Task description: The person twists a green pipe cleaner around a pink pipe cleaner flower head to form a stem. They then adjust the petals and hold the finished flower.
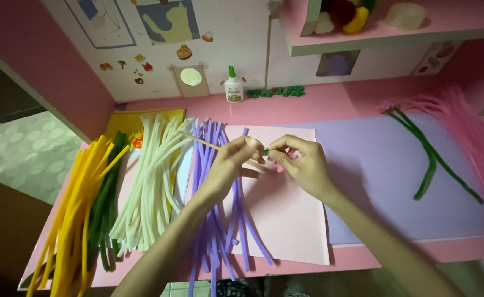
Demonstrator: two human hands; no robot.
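The left hand (232,162) pinches a thin wooden stick (200,141) with its fingers closed on it; the right hand (302,159) pinches a small green and pink bit (268,152) at the stick's end, maybe a fuzzy wire; both hands meet over pink paper (291,220) on the counter (330,102); purple wires (220,231) lie just below; white wires (151,181) lie further left.

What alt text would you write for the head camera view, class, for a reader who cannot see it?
Two bare hands, left hand and right hand, meet over a pink sheet, pinching a thin wooden stick and a small green piece. Yellow pipe cleaners, white pipe cleaners and purple pipe cleaners lie in bundles on the pink desk.
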